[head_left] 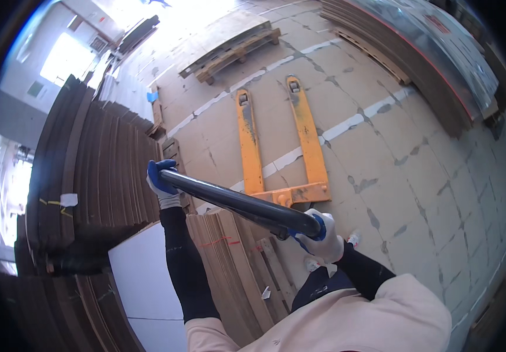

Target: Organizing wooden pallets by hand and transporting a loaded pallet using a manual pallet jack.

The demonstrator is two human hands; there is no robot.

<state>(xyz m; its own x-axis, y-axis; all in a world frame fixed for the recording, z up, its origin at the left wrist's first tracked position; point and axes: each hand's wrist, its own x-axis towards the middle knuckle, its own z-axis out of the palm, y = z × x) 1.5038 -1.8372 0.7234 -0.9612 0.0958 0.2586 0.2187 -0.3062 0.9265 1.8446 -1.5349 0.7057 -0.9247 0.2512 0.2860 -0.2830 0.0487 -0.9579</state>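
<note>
Both my hands, in white and blue work gloves, grip the black handle (235,201) of a pallet jack. My left hand (163,183) is closed round its far left end, and my right hand (321,236) round its near right end. Beyond the handle, the jack's two orange forks (307,126) point away from me over the tiled floor, with nothing lying on them. Scuffed dark patches mark their paint. The handle hides part of the jack's base.
Tall stacks of brown cardboard sheets (109,164) stand close on the left. More cardboard (229,264) lies beside my legs, next to a white sheet (147,276). A wooden pallet with boards (238,56) rests ahead. At the far right, a pallet bears a wrapped stack (405,58).
</note>
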